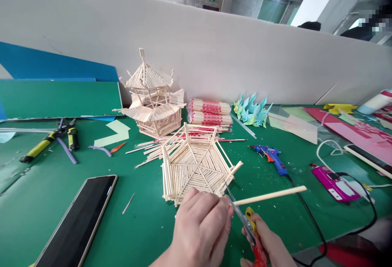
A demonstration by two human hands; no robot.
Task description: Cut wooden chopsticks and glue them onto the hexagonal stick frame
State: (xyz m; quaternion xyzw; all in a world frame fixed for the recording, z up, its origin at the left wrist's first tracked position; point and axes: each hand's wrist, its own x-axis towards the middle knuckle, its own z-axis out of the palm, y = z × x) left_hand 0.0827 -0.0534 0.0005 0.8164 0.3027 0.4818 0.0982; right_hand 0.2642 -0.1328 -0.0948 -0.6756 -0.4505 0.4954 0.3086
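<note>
My left hand [203,224] is closed on a light wooden stick [272,195] that points out to the right. In my right hand [266,240] is a pair of scissors [245,218] with red and yellow handles, its blades beside the stick close to my left fingers. Whether the blades touch the stick I cannot tell. Just beyond my left hand lies a six-sided frame of wooden sticks [199,163], its floor laid in wedges and short posts at the corners. My left hand hides part of its near edge.
Behind stand a stick pagoda [153,99], bundled sticks [210,112] and a blue paper ornament [252,110]. A blue glue gun [272,156] and a magenta power strip [335,183] with cables lie right. Left are pliers [49,142] and a large phone [79,222].
</note>
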